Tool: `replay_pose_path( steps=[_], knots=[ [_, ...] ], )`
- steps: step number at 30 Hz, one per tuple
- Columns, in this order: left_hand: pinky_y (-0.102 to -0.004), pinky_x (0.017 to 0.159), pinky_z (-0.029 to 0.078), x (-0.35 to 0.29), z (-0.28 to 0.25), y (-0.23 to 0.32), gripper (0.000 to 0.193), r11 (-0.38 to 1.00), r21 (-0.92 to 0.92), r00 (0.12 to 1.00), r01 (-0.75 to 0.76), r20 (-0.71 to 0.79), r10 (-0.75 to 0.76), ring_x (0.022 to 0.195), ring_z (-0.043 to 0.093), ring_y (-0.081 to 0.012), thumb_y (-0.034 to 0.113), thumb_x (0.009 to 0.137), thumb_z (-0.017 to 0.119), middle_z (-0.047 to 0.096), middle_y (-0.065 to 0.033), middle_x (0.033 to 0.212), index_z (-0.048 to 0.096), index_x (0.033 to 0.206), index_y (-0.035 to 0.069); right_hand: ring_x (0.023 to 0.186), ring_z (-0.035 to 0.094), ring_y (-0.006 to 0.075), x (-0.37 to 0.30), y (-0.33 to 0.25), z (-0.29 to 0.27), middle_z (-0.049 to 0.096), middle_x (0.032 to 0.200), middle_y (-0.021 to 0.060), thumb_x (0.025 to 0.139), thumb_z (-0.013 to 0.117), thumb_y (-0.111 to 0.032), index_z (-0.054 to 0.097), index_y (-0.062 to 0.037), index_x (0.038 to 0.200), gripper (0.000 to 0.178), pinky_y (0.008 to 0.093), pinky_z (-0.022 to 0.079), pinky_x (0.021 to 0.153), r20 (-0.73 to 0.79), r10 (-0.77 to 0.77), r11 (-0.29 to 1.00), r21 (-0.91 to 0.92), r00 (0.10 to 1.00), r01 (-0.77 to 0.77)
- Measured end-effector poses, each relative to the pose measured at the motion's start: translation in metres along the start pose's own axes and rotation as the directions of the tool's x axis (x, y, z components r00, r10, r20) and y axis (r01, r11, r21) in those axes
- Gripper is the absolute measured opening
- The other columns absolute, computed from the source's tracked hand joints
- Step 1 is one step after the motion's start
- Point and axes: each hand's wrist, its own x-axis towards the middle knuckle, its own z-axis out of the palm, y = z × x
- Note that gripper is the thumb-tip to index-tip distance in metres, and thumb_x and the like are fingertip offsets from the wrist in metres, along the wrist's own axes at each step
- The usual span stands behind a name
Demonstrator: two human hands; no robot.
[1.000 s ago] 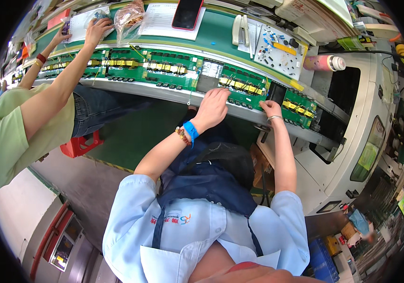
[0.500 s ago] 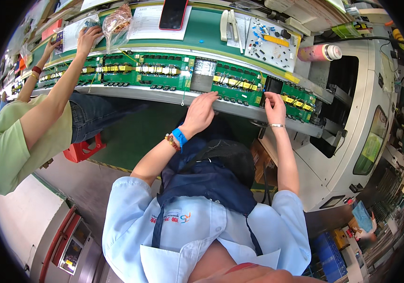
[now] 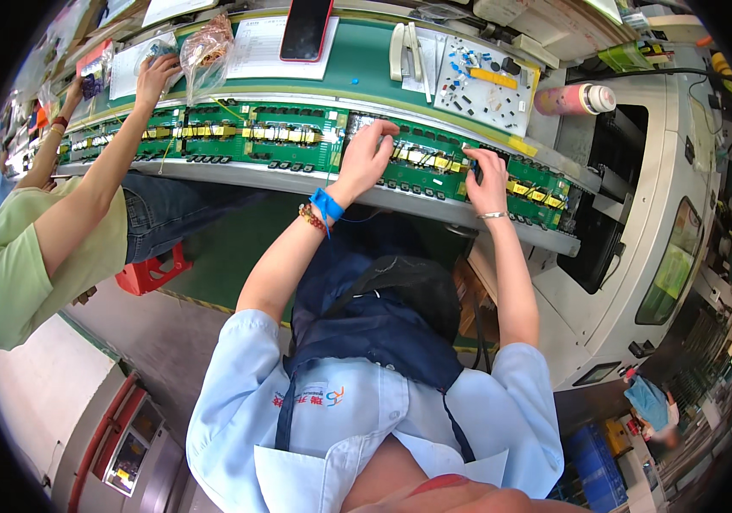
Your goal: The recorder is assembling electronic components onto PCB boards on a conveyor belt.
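A green circuit board with a row of yellow-wrapped parts lies in the metal rail in front of me. My left hand reaches over its left end, fingers stretched and thumb apart, the fingertips at the board's upper left corner. At the opposite end my right hand has its fingers bent and closed at the board's edge, its fingertips partly hidden. Beyond that hand sits a second green board. On the left, a longer green board carries similar yellow parts.
Behind the rail lie a tray of loose components, white tweezer-like tools, a phone and a bag of copper-coloured parts. A pink bottle stands near a white machine. A co-worker's arm reaches across at left.
My left hand has risen from the board's front edge to its upper left corner. My right hand has shifted slightly left, its fingers now bent at the board's right end.
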Motion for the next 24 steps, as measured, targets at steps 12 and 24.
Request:
replay_pose_path(
  steps=[12, 24],
  knots=[
    [-0.0354, 0.082, 0.045, 0.029, 0.020, -0.006, 0.030, 0.971, -0.104, 0.884, 0.217, 0.442, -0.151, 0.094, 0.059, -0.0296, 0.026, 0.093, 0.039, 0.063, -0.0141, 0.097, 0.056, 0.103, 0.004, 0.101, 0.055, 0.0170, 0.047, 0.000, 0.014, 0.060, 0.105, 0.0074, 0.094, 0.039, -0.021, 0.057, -0.0020, 0.107, 0.029, 0.0277, 0.040, 0.090, 0.560, -0.016, 0.820, 0.482, 0.828, -0.310],
    [-0.0415, 0.087, 0.038, 0.015, 0.008, 0.005, 0.026, 0.984, 0.173, 0.998, -0.033, 0.050, 0.025, 0.104, 0.049, -0.0304, 0.005, 0.081, 0.044, 0.059, -0.0148, 0.102, 0.055, 0.104, 0.001, 0.109, 0.049, 0.0260, 0.016, -0.004, -0.018, 0.057, 0.115, 0.0082, 0.086, 0.047, -0.016, 0.052, -0.0079, 0.114, 0.029, 0.0379, 0.037, 0.087, 0.150, -0.084, 0.996, -0.018, 0.985, 0.088]
  ],
)
